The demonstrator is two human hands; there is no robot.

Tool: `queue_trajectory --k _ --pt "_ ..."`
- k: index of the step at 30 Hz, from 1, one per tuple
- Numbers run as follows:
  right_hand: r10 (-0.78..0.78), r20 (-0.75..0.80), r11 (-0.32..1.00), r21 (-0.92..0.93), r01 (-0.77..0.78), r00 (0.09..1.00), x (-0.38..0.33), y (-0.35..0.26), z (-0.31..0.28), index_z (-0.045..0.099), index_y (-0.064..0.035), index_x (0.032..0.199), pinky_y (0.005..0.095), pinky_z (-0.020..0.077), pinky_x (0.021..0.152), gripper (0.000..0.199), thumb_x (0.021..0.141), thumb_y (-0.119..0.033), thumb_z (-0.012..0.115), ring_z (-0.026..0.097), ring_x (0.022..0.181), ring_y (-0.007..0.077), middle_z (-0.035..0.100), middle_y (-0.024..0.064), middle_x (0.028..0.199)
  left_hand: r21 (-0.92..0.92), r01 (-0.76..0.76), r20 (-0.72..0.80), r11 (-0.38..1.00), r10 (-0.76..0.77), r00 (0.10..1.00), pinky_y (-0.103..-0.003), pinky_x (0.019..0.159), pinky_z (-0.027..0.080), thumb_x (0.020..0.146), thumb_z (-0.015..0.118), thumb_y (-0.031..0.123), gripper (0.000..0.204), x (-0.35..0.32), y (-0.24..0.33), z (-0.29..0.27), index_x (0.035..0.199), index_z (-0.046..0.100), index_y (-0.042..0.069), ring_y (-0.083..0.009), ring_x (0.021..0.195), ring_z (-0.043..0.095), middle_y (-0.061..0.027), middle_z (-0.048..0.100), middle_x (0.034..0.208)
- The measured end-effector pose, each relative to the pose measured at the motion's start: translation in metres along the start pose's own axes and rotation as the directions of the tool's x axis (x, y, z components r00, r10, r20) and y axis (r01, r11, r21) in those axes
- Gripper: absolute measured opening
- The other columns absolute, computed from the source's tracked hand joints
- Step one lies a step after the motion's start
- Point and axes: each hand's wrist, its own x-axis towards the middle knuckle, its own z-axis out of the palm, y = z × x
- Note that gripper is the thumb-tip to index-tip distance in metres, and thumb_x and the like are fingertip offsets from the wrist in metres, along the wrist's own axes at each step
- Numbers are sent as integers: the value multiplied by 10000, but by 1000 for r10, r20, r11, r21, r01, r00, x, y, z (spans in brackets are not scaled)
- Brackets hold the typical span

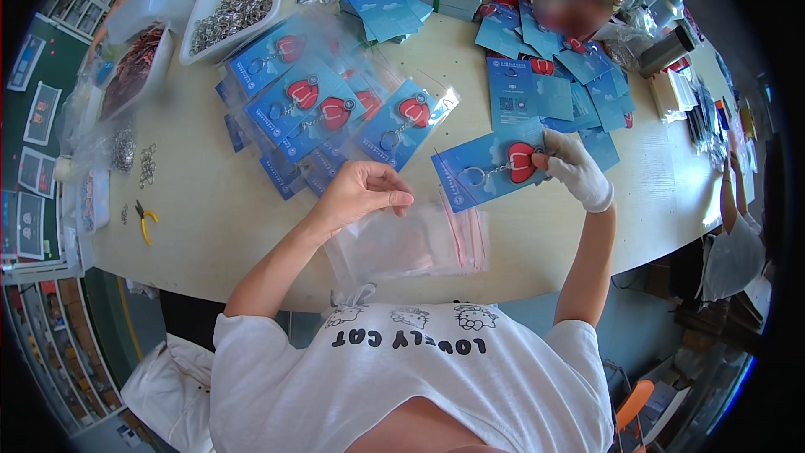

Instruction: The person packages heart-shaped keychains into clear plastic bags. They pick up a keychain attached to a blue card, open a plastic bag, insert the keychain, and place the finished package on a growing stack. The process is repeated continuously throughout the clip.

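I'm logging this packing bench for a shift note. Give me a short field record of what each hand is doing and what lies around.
left hand: bare, pinching a clear bag off the stack of clear bags
right hand: white glove, holding a blue card with red heart keychain
bagged cards: piled beyond the left hand
tray of metal rings: far left
yellow pliers: left table edge

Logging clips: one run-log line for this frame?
left hand: pinching clear bag | right hand: gloved, holding keychain card | table
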Motion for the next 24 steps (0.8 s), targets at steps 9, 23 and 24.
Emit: queue_trajectory --k 9,23,24 --pt "-126 97 986 119 115 987 22 17 52 539 52 1142 285 490 714 326 853 -73 622 593 789 129 653 72 896 172 -75 9 982 74 997 -214 657 506 794 747 64 149 8 -1 11 890 672 -22 -76 734 634 -53 696 825" --pt "-279 -333 960 -78 269 901 11 0 116 673 -41 805 302 513 655 103 707 -15 695 642 705 193 684 63 832 95 -58 32 994 55 998 -200 698 492 782 752 45 216 6 -3 10 970 665 -13 -50 789 621 -42 695 880" --pt "-360 -293 932 -157 327 886 9 3 115 689 -54 802 316 514 664 111 695 -27 694 634 730 208 679 56 842 104 -57 45 993 53 998 -203 700 493 783 750 44 216 6 -6 10 972 665 -17 -53 792 622 -44 695 881"
